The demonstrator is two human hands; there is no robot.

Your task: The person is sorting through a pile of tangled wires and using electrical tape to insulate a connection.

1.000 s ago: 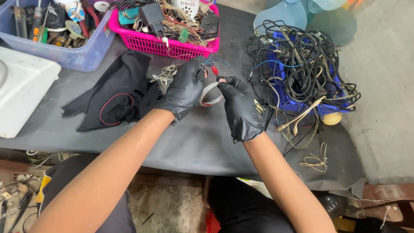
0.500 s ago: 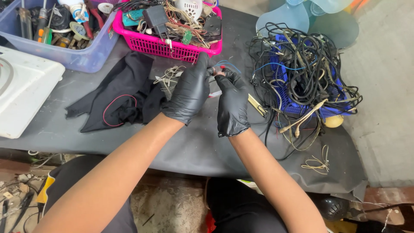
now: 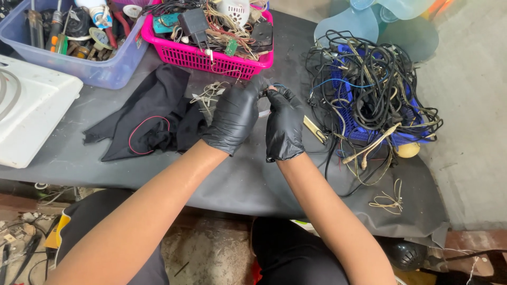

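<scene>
Both gloved hands have drawn closer together over the table (image 3: 158, 174). The left hand (image 3: 232, 117) and right hand (image 3: 284, 125) pinch shut on a small piece (image 3: 265, 91), possibly thin wire: light, floppy, best pinched near its end. Beyond sits a pink basket (image 3: 211, 59).

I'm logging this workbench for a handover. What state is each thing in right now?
left hand: gloved, fingertips pinched on a small item, mostly hidden
right hand: gloved, fingertips meeting the left's
pink basket: heaped with parts
blue bin: holding tools
cable pile: tangled
black cloth: crumpled
</scene>
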